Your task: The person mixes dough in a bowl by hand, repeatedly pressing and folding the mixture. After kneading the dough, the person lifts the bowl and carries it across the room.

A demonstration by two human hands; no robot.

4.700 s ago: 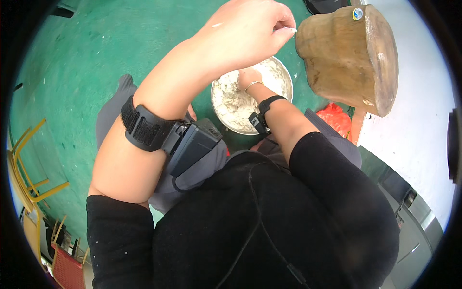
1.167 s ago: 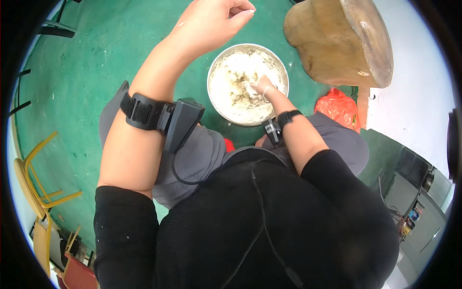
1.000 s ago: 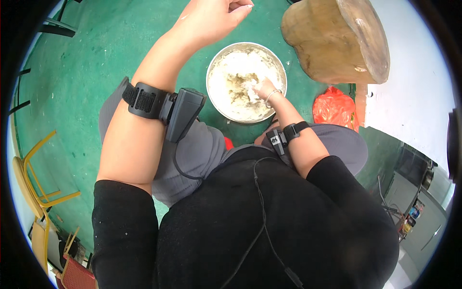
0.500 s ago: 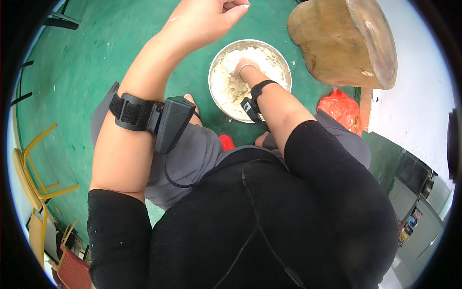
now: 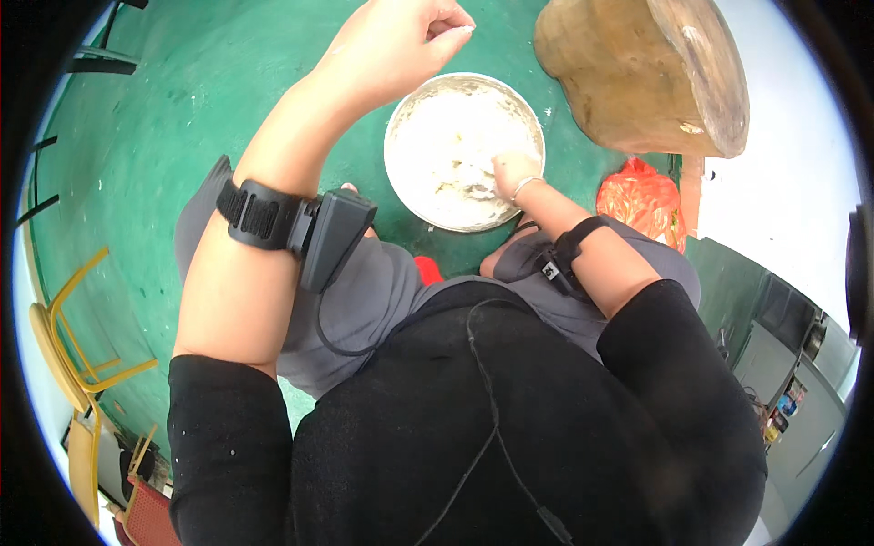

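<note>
A round metal bowl (image 5: 439, 223) stands on the green floor between my feet. It holds a white, crumbly, flour-like mixture (image 5: 451, 132), strongly lit and partly washed out. My right hand (image 5: 513, 172) is inside the bowl at its right side, pressed against the mixture; its fingertips are hidden and I cannot tell how they are bent. Above the bowl's upper left rim, my left hand (image 5: 410, 41) hangs in the air, touching nothing. Its fingers are curled in with the thumb against them, and a white smear shows on the thumb tip.
A large wooden stump-like block (image 5: 628, 73) stands beyond the bowl to the right. Close to my right knee lies a red plastic bag (image 5: 641, 202). A yellow-framed chair (image 5: 68, 350) is at the far left; a grey cabinet (image 5: 801, 419) stands at the right.
My right hand has moved from the bowl's middle toward its right side, and the forearm has swung right and back. The left hand stays raised, slightly lower.
</note>
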